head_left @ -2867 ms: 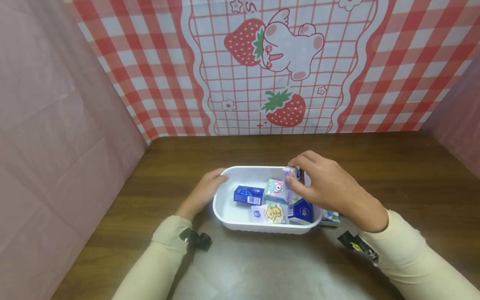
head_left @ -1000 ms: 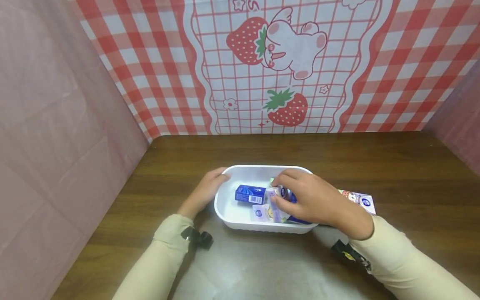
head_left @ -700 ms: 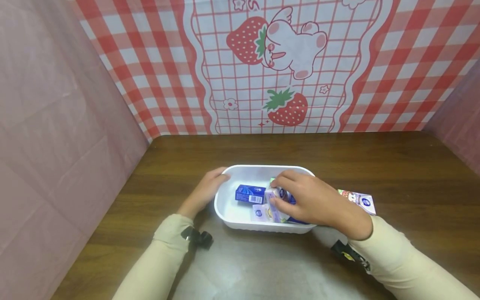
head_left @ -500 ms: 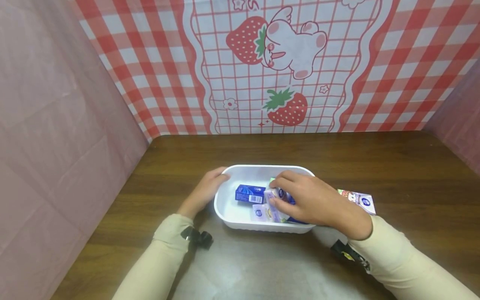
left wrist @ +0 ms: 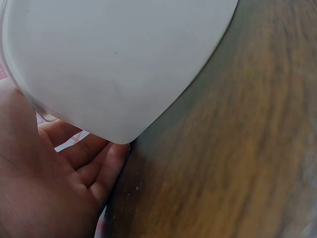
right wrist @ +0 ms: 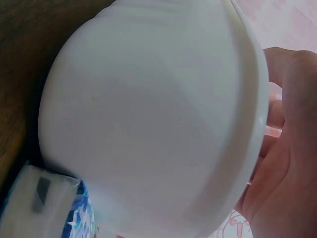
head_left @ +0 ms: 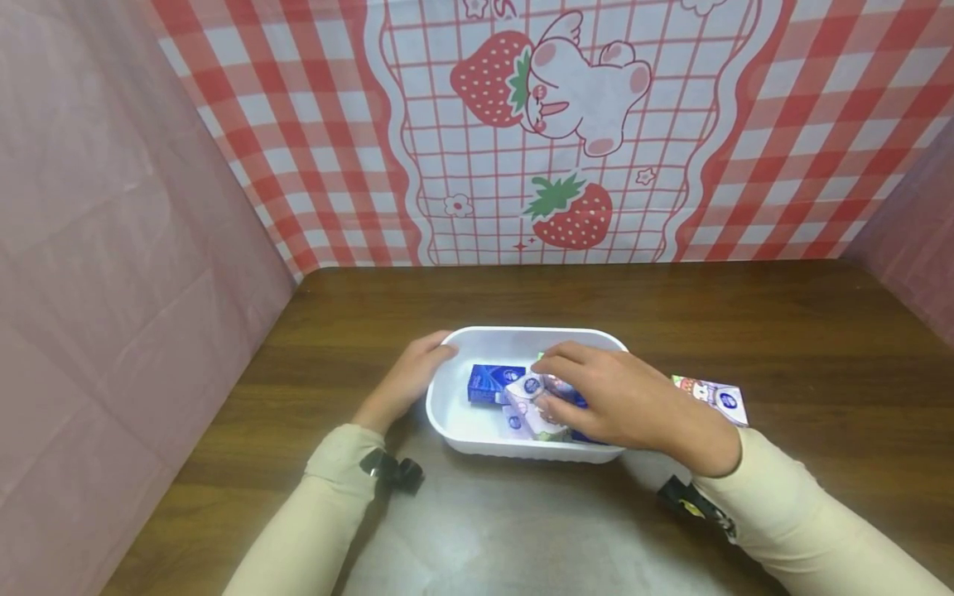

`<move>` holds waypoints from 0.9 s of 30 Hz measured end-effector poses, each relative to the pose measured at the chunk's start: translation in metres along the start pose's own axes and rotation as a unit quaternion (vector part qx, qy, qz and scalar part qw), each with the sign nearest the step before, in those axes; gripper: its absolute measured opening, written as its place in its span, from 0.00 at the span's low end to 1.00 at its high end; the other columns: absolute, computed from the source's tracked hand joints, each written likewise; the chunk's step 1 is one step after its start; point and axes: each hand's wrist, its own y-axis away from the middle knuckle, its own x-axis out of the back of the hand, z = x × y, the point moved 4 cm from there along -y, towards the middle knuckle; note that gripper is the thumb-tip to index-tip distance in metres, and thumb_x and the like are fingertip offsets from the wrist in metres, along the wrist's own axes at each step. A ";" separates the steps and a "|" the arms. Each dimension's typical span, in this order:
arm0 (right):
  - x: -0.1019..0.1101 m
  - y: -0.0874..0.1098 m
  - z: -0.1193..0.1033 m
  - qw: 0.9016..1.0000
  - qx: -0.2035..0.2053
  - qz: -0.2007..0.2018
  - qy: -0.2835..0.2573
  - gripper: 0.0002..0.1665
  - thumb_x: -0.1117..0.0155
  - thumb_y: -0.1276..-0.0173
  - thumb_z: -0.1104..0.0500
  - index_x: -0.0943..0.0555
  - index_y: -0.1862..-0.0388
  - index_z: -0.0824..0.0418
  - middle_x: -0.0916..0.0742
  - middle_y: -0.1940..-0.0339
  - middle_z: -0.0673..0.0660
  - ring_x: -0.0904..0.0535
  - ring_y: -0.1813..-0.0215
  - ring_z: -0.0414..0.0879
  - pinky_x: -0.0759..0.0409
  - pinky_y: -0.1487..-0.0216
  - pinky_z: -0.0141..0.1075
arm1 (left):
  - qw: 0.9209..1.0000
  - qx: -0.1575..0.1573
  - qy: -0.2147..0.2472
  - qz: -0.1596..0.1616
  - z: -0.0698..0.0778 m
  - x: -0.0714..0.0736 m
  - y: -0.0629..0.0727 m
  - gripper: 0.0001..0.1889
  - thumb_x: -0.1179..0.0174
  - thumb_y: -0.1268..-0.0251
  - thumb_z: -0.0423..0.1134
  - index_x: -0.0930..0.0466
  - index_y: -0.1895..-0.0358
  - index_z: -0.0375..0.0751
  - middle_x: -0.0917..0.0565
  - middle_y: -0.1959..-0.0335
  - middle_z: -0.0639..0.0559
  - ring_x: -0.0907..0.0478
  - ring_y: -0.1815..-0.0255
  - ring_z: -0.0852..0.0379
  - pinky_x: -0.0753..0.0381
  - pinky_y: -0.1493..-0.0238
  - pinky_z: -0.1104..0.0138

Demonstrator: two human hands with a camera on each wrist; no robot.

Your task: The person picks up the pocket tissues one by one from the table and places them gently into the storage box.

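Note:
A white plastic tub [head_left: 462,430] stands on the table with several small pocket tissue packs in it. My left hand [head_left: 408,377] grips its left end, thumb over the rim and fingers against the outside wall [left wrist: 119,74]. Reaching over the right end, my right hand [head_left: 633,401] has loosely bent, spread fingers at a lilac-and-white tissue pack [head_left: 527,406]. That pack leans left, face up, over another lilac pack [head_left: 514,422]. A blue tissue pack [head_left: 493,382] lies beside it. More packs are partly hidden under the right hand.
Right of the tub, a tissue pack with a cartoon print [head_left: 715,399] lies on the wooden table [head_left: 387,302]. The right wrist view shows a wrapped pack [right wrist: 42,206] close to the tub. A checked red-and-white cloth [head_left: 328,149] hangs behind.
My right hand moved from the tub's right end towards its middle with the lilac-and-white pack. Over the last half second the pack tipped left out of its upright stance. My left hand stayed put.

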 end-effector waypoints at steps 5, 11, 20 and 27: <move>0.000 0.000 0.000 1.000 0.001 0.002 0.006 0.24 0.37 0.29 0.40 0.16 0.44 0.54 0.15 0.48 0.49 0.18 0.45 0.46 0.18 0.47 0.46 | 1.000 0.001 0.001 0.000 0.001 0.000 0.000 0.18 0.50 0.23 0.41 0.22 0.38 0.38 0.16 0.52 0.42 0.16 0.57 0.50 0.16 0.57 0.60; 0.002 0.000 0.001 1.000 -0.007 0.000 0.009 0.23 0.35 0.31 0.41 0.15 0.46 0.53 0.14 0.50 0.48 0.18 0.46 0.46 0.17 0.48 0.46 | 1.000 0.000 -0.001 0.004 0.001 0.000 0.000 0.19 0.50 0.23 0.40 0.22 0.38 0.37 0.16 0.51 0.42 0.17 0.57 0.50 0.16 0.56 0.60; 0.002 0.000 0.002 1.000 -0.008 -0.003 0.018 0.22 0.34 0.32 0.42 0.15 0.47 0.53 0.14 0.52 0.49 0.16 0.48 0.46 0.16 0.50 0.45 | 1.000 0.002 -0.004 0.002 0.002 0.000 0.001 0.18 0.51 0.23 0.41 0.22 0.38 0.38 0.16 0.51 0.43 0.17 0.57 0.50 0.16 0.56 0.60; 0.002 0.000 0.003 1.000 -0.010 -0.005 0.021 0.21 0.33 0.32 0.43 0.15 0.47 0.53 0.13 0.53 0.49 0.16 0.50 0.46 0.16 0.51 0.45 | 1.000 0.003 -0.006 0.002 0.003 0.000 0.002 0.19 0.51 0.23 0.41 0.22 0.37 0.38 0.16 0.51 0.43 0.17 0.56 0.49 0.16 0.55 0.59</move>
